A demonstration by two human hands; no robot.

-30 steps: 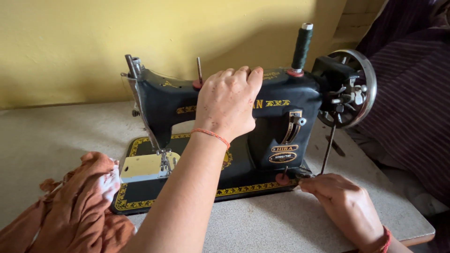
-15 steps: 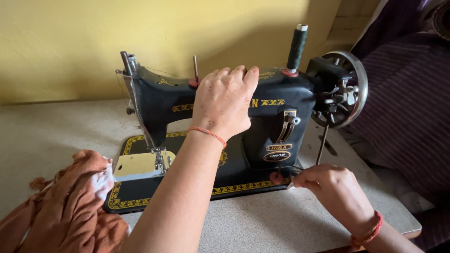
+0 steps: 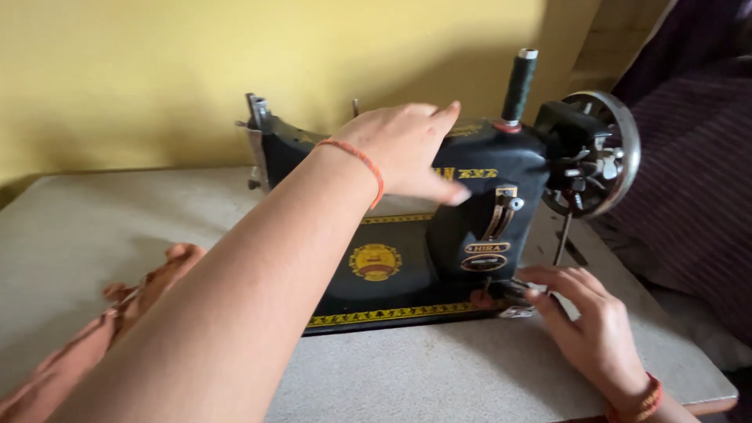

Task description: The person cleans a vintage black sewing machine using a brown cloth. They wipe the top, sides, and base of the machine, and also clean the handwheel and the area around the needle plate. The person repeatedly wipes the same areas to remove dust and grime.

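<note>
A black sewing machine (image 3: pixel 486 227) with yellow trim stands on a speckled grey table (image 3: pixel 439 368). My left hand (image 3: pixel 403 149) hovers in front of the machine's upper arm, fingers stretched out and apart, holding nothing. My forearm hides the needle end and the plate. My right hand (image 3: pixel 587 321) lies low at the right front corner of the machine's base. Its fingertips touch a small metal part (image 3: pixel 513 294) there, and I see no clear pinch on it. A dark green thread spool (image 3: pixel 519 82) stands upright on top, next to the handwheel (image 3: pixel 619 149).
Crumpled orange cloth (image 3: pixel 149 286) lies at the left of the table, partly behind my arm. Dark striped fabric (image 3: pixel 689 180) hangs at the right, past the table edge. A yellow wall (image 3: pixel 157 70) rises close behind the machine.
My left hand has let go of the machine's arm and lifted with fingers spread. My right hand has opened from a pinch at the base corner. The view has shifted left.
</note>
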